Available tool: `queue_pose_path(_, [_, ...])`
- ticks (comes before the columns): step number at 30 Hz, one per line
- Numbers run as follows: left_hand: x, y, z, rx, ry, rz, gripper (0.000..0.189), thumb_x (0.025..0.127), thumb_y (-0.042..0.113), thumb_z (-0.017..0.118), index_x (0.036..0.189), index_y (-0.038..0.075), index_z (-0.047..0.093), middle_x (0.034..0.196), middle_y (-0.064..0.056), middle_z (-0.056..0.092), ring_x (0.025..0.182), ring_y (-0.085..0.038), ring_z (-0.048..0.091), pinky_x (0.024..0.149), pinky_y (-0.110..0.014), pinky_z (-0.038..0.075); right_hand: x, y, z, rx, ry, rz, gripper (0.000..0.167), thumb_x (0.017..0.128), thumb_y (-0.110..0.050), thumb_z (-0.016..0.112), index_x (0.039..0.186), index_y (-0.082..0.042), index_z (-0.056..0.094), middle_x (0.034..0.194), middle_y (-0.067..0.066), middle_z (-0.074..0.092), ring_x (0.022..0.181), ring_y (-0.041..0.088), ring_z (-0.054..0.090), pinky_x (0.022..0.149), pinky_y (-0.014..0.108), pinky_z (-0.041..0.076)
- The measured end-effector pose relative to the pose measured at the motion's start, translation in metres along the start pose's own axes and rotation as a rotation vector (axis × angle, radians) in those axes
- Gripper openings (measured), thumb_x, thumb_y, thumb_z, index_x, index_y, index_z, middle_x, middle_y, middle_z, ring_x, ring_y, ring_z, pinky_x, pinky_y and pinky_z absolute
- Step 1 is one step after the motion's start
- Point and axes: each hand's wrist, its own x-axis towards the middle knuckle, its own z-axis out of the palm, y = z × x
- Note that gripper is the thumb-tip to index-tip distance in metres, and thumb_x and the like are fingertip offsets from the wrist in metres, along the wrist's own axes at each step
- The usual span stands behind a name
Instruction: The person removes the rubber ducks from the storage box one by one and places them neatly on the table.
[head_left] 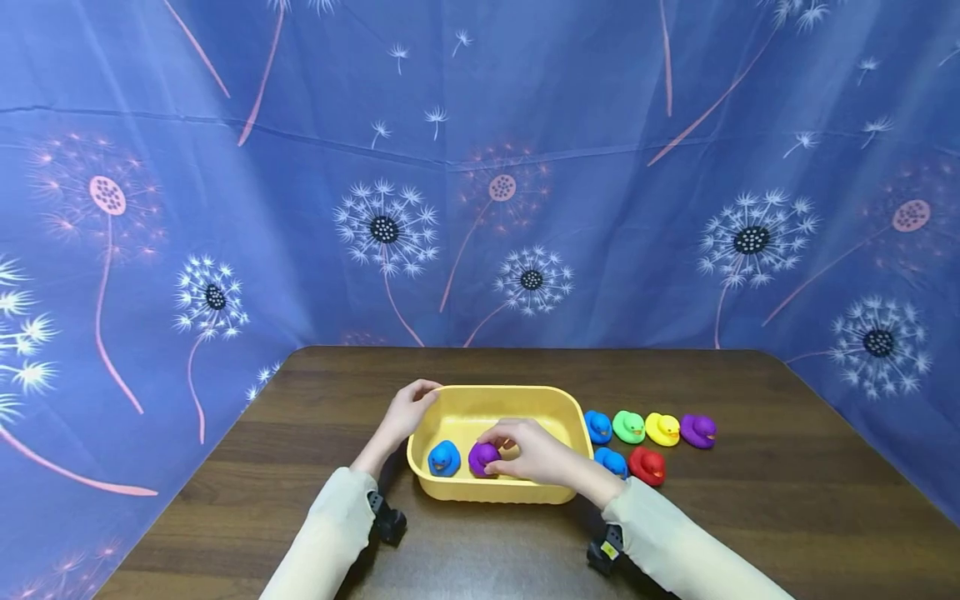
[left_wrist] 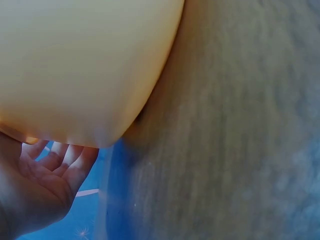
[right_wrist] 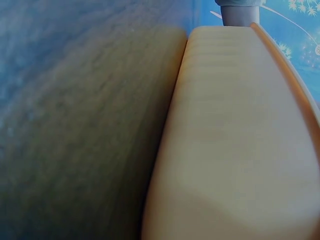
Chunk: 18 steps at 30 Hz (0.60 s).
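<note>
A yellow plastic basin [head_left: 495,492] sits on the table. My left hand [head_left: 412,407] grips its back left rim; in the left wrist view the fingers of that left hand [left_wrist: 50,175] reach up to the basin's edge [left_wrist: 90,75]. Inside the basin, my right hand [head_left: 528,452] pinches a purple rubber duck [head_left: 482,457] between thumb and fingers. A blue rubber duck [head_left: 444,458] stands to the left of the purple one. From the right wrist only the basin's outer front wall [right_wrist: 230,135] shows, the right hand being out of that view.
Right of the basin, a back row has a blue duck [head_left: 598,427], a green duck [head_left: 629,427], a yellow duck [head_left: 663,429] and a purple duck [head_left: 698,431]. In front of them are another blue duck [head_left: 611,462] and a red duck [head_left: 647,466]. A blue dandelion-print cloth [head_left: 450,208] hangs behind the brown table [head_left: 787,517].
</note>
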Motion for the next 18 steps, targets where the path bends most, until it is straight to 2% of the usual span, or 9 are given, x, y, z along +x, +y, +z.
queue_pose_path(9, [0.0, -0.001, 0.001, 0.019, 0.004, 0.006, 0.021, 0.094, 0.015, 0.054, 0.108, 0.003, 0.064, 0.103, -0.013, 0.066, 0.092, -0.022, 0.058, 0.078, -0.029, 0.045, -0.002, 0.0, -0.004, -0.031, 0.0, 0.033, 0.033, 0.083, -0.027, 0.071, 0.111, -0.01, 0.066, 0.099, -0.002, 0.067, 0.092, 0.011, 0.061, 0.084, 0.032, 0.051])
queue_pose_path(18, [0.001, -0.002, 0.0, 0.03, 0.01, 0.014, 0.021, 0.093, 0.015, 0.054, 0.107, 0.004, 0.065, 0.104, -0.012, 0.066, 0.093, -0.021, 0.058, 0.08, -0.03, 0.045, -0.003, 0.002, -0.012, -0.056, 0.058, -0.026, 0.033, 0.083, -0.02, 0.071, 0.112, -0.006, 0.065, 0.095, 0.0, 0.066, 0.089, 0.013, 0.061, 0.082, 0.029, 0.051])
